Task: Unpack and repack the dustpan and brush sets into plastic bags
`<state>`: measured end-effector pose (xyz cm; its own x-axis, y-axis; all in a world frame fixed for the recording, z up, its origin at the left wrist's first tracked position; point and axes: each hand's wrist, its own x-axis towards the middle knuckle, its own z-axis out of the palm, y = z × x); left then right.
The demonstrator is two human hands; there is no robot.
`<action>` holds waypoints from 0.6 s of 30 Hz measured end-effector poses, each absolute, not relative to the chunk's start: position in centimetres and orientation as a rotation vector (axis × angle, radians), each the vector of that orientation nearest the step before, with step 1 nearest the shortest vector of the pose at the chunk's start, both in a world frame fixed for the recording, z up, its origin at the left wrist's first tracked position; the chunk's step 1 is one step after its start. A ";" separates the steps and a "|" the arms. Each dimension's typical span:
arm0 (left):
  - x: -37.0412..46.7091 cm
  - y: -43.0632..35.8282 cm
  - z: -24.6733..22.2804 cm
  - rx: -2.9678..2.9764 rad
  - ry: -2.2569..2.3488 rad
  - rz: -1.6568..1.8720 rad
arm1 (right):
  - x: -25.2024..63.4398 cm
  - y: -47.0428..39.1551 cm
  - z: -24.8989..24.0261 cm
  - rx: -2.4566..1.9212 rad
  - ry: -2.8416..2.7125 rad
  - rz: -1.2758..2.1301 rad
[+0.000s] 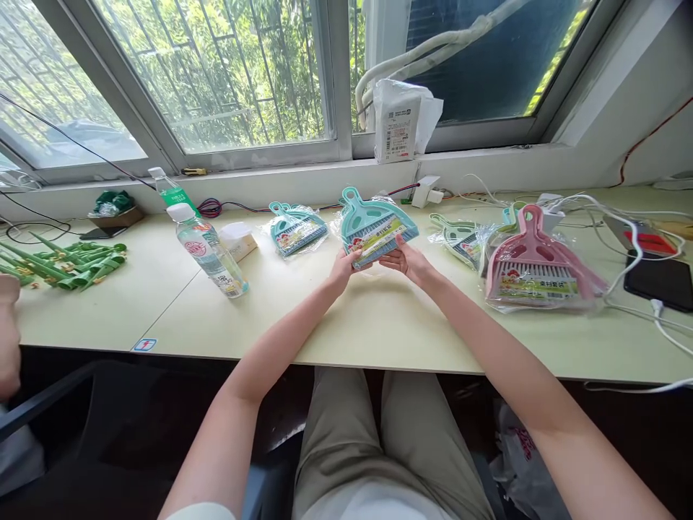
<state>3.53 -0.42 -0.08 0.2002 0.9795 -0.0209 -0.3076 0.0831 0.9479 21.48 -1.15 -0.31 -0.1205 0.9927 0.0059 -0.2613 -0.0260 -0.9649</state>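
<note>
Between my two hands is a teal dustpan and brush set (377, 223) with a yellow-green label, tilted up over the table. My left hand (344, 266) grips its lower left corner, and my right hand (407, 260) grips the lower right edge with the thumb on the label. A smaller teal dustpan set (297, 230) in clear wrap lies just to the left. On the right are a green dustpan set (460, 238) and, in front of it, pink dustpan sets (535, 260) in plastic wrap.
Two bottles, one clear with a white cap (208, 253), stand left beside a small box (238, 242). Green stalks (70, 263) lie far left, near another person's arm (8, 332). White cables (633, 267) and a black phone (657, 280) are at right. A wrapped box (398, 130) sits on the sill.
</note>
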 end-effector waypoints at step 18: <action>0.5 1.4 0.5 0.939 1.034 0.866 | 25.6 0.5 -1.5 -1.163 -1.775 -0.007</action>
<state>0.47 1.36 0.47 0.2770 0.9114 -0.3044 -0.1399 0.3517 0.9256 25.62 0.51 -1.51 -0.0659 0.6958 0.7152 0.7013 0.5422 -0.4628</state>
